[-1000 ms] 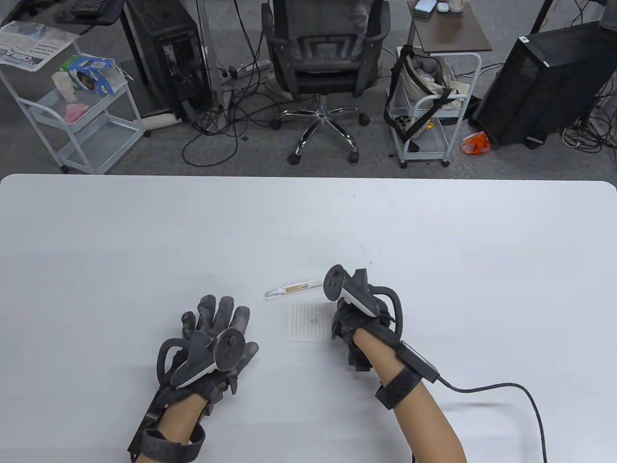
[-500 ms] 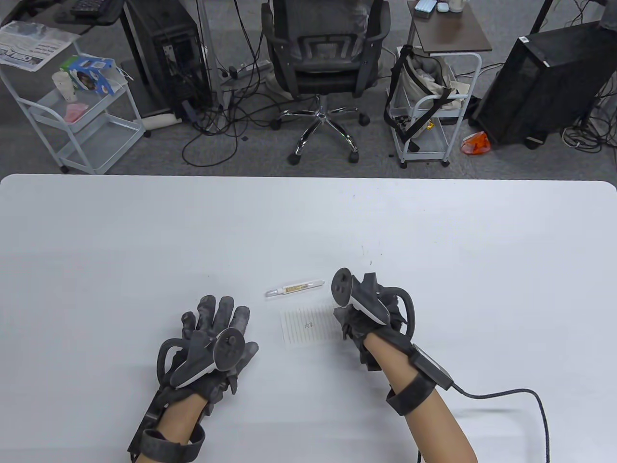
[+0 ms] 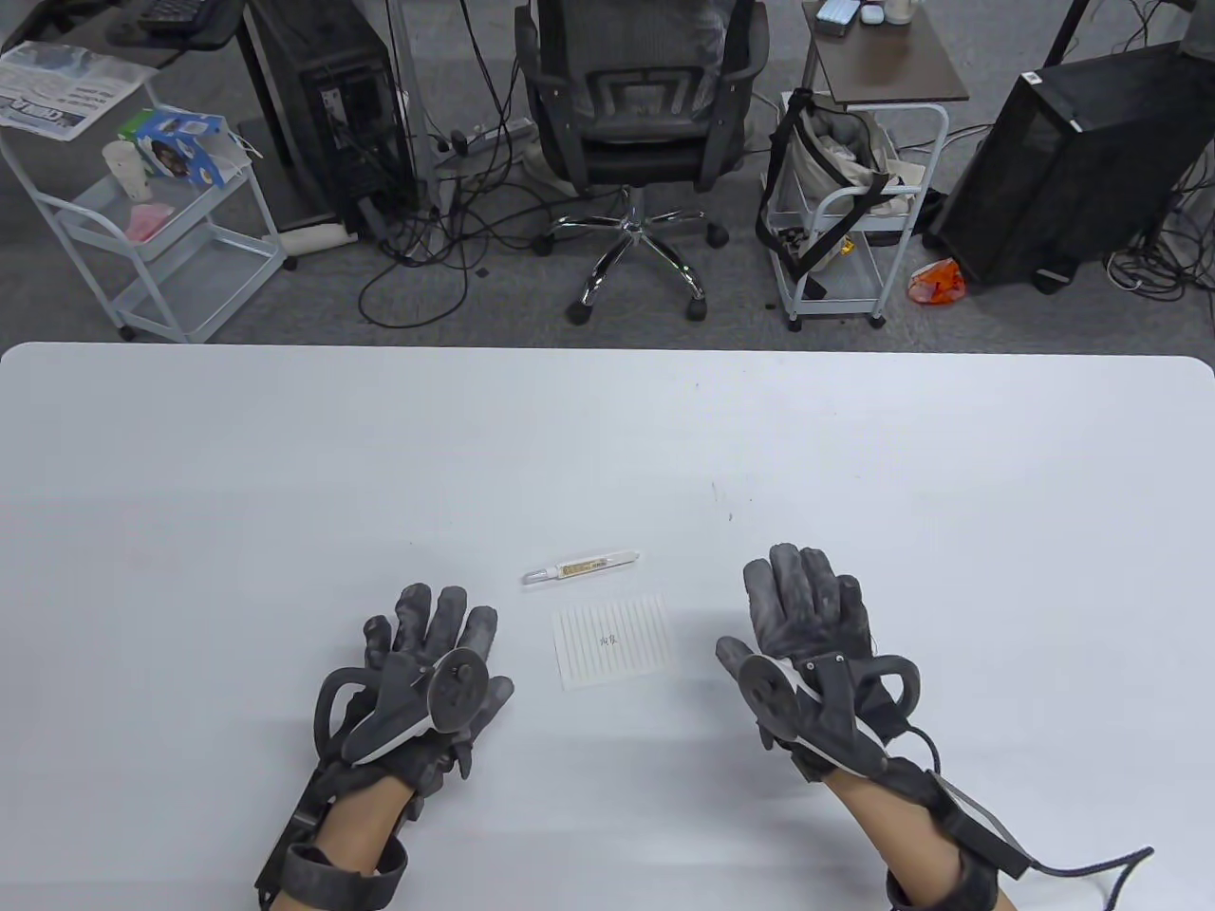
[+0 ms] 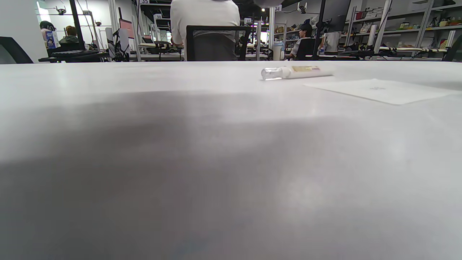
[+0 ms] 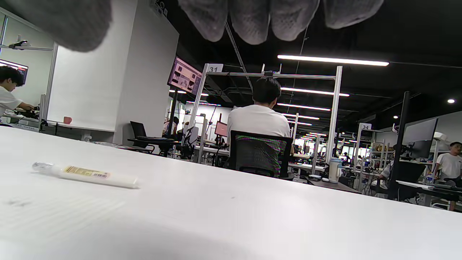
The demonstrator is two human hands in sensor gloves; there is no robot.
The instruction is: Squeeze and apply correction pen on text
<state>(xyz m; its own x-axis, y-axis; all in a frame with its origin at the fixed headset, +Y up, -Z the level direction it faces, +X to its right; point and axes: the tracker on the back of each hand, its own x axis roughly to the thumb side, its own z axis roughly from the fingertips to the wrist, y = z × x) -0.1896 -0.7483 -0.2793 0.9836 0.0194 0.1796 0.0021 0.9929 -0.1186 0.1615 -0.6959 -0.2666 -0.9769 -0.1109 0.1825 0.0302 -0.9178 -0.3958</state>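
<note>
While nothing has yet been picked up, the scene reads as the very start of the job.

Progress: by my judgement 0 of the steps are done; the pen (image 3: 580, 567) lies untouched on the table (image 3: 285, 455), and the text (image 3: 609, 641) on the paper (image 3: 613, 640) shows dark and uncovered.
Left to do: take up the pen, remove its clear cap if it is still fitted, squeeze the barrel, and lay fluid over the writing.
Cap: the left wrist view shows a clear cap end on the pen (image 4: 294, 72), so it looks still capped, though I cannot be sure.
Pen place: flat on the table just beyond the far edge of the paper, clear end toward the left, apart from both hands; the right wrist view shows the pen (image 5: 85, 174) lying on its side.
Paper place: flat on the table, between the 2 hands and a little ahead of them.
Left hand (image 3: 427, 664): released, palm down, fingers spread on the table, gripping nothing.
Right hand (image 3: 807, 626): released, fingers stretched forward and flat over the table to the right of the paper, gripping nothing; its fingertips (image 5: 249, 20) hang free in its wrist view.
Count, pens: 1.
Count, papers: 1, lined.
Count, text marks: 1 small patch near the middle of the paper; too small to read.
Count, hands: 2, each with 1 tracker.
</note>
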